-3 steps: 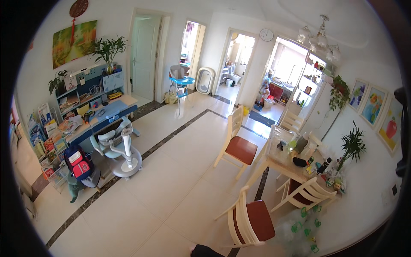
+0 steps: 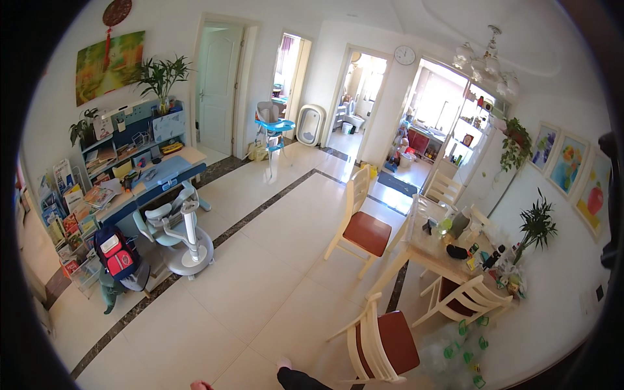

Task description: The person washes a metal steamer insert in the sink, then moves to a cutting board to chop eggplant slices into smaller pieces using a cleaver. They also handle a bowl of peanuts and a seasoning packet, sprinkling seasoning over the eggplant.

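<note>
At the bottom edge shows a small reddish bit of skin, which seems to be part of my left hand [image 2: 201, 385]; its fingers cannot be made out, nor whether it holds anything. My right hand is out of view. To the right of that patch, a dark trouser leg [image 2: 302, 380] with a pale foot [image 2: 284, 363] reaches over the tiled floor [image 2: 260, 312]. Just right of the leg stands a cream wooden chair [image 2: 390, 344] with a reddish-brown seat.
A dining table [image 2: 422, 250] covered with small items stands at right, with chairs around it, including one pulled out [image 2: 366, 233]. Green-handled clear bottles [image 2: 465, 344] crowd the floor. A desk [image 2: 162, 172], a wheeled study chair [image 2: 185, 244] and a backpack [image 2: 118, 253] stand left. A high chair [image 2: 274, 125] stands farther back.
The view has shifted slightly. More of the dark trouser leg and its pale foot has come into sight, and the reddish skin patch has appeared at the bottom edge.
</note>
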The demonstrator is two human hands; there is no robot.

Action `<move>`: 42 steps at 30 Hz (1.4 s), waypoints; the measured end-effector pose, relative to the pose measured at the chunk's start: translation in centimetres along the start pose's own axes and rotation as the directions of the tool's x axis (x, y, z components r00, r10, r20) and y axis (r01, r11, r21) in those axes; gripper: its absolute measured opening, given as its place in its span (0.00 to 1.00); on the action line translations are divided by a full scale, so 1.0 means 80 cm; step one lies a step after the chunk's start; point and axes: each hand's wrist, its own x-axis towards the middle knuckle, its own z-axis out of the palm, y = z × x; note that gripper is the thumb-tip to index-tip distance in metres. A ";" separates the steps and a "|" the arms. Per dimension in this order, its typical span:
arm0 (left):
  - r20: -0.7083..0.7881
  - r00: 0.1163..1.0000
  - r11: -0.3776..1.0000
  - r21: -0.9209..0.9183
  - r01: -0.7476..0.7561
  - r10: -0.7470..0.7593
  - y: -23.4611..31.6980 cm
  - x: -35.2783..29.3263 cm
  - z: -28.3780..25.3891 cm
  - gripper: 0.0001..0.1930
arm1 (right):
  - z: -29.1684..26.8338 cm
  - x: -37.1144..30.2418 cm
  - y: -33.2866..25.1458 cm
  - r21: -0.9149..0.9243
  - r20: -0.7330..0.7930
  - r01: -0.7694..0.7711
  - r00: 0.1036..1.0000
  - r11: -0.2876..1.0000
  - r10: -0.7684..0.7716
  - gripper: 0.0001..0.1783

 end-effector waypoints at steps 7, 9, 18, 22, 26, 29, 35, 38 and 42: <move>0.224 0.967 0.987 0.127 0.099 -0.125 0.126 0.164 0.172 0.16 | -0.138 0.089 0.002 0.040 -0.038 0.020 0.999 0.999 -0.019 0.14; 0.239 0.962 0.976 0.199 0.087 -0.134 0.172 0.190 0.260 0.16 | -0.187 0.107 0.000 0.049 -0.056 0.015 0.998 0.999 -0.012 0.14; 0.401 0.912 0.904 0.417 -0.095 -0.089 0.271 0.327 0.579 0.16 | -0.376 0.204 0.004 0.103 -0.095 -0.020 0.995 0.994 0.030 0.14; 0.419 0.906 0.790 0.573 -0.220 -0.052 0.231 0.442 0.658 0.16 | -0.460 0.262 0.013 0.133 -0.135 -0.046 0.989 0.990 0.065 0.14; 0.523 0.840 0.157 0.826 -0.541 0.145 0.191 0.533 0.700 0.16 | -0.551 0.314 0.006 0.156 -0.206 -0.097 0.970 0.983 0.128 0.14; 0.409 0.912 0.486 0.802 -0.347 -0.022 0.249 0.576 0.656 0.11 | -0.621 0.341 -0.008 0.180 -0.266 -0.116 0.950 0.977 0.162 0.14; 0.446 0.867 0.928 0.369 0.047 -0.221 0.513 0.605 0.658 0.11 | -0.741 0.367 -0.008 0.239 -0.358 -0.117 0.912 0.964 0.199 0.14; 0.562 0.813 0.926 0.369 -0.081 -0.153 0.621 0.627 0.841 0.04 | -0.806 0.389 0.003 0.261 -0.364 -0.109 0.909 0.959 0.203 0.15; 0.568 0.804 0.918 0.390 -0.077 -0.174 0.676 0.645 1.015 0.04 | -0.894 0.406 0.038 0.281 -0.358 -0.114 0.909 0.953 0.215 0.15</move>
